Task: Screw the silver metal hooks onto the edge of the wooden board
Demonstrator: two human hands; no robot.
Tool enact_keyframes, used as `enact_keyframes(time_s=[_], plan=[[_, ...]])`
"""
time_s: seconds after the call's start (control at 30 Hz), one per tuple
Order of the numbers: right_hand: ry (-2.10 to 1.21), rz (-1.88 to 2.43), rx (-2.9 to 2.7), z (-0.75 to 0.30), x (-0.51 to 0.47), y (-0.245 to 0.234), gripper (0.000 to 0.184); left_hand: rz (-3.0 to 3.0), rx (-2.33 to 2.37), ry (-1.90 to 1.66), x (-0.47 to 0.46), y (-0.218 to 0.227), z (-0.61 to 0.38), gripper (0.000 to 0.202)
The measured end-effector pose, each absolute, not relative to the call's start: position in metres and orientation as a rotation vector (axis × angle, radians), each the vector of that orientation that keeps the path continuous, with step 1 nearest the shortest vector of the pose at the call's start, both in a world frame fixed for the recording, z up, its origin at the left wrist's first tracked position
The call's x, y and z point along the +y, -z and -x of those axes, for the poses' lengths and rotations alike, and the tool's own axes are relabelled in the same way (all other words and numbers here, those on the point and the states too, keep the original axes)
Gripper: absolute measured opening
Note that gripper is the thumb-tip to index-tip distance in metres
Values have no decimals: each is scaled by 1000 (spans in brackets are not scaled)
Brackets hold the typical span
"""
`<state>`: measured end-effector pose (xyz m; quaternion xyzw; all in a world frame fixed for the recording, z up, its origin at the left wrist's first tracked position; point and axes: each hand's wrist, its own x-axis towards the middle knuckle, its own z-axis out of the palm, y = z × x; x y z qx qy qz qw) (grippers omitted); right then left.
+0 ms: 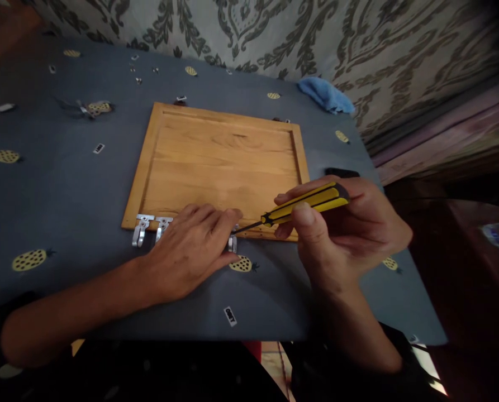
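A framed wooden panel (228, 162) lies flat on the table. Along its near edge sit metal hinges: one hinge (140, 228) at the left corner, another hinge (162, 228) beside it, and a third hinge (232, 244) farther right, partly covered. My left hand (193, 245) rests over the near edge, its index finger and thumb around the third hinge, pressing it to the panel. In my right hand (341, 234) is a yellow and black screwdriver (308, 205), slanting down leftward. The screwdriver's tip reaches this hinge; whether it sits in a screw is hidden.
The table has a blue-grey patterned cloth (65, 195). Small screws (138, 81) lie at the back left, near a clear plastic bag (85, 109). A blue rag (327, 96) lies at the back right by the wall. A dark object (341, 172) is behind my right hand.
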<state>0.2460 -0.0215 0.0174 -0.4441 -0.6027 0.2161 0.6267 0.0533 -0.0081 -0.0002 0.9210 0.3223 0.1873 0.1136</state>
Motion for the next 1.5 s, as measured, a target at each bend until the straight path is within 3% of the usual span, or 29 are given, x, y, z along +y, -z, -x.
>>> enact_keyframes(time_s=[0.5,0.7,0.97,1.2,1.5], plan=[[-427,874,-1658,-251,-21,-22,19,-2712,956,-529,-9,1,-54,47],[-466,738,-1656,-248,-14,-28,12,-2695,949,-512,-7,1,-54,43],[-690,822,-1634,-254,-20,-27,31,-2701,930,-518,-8,2,-54,45],[-560,809,-1633,-254,-18,-27,16,-2717,956,-536,-8,2,-54,53],[-608,819,-1580,-254,-19,-25,17,-2723,946,-532,-8,1,-54,52]])
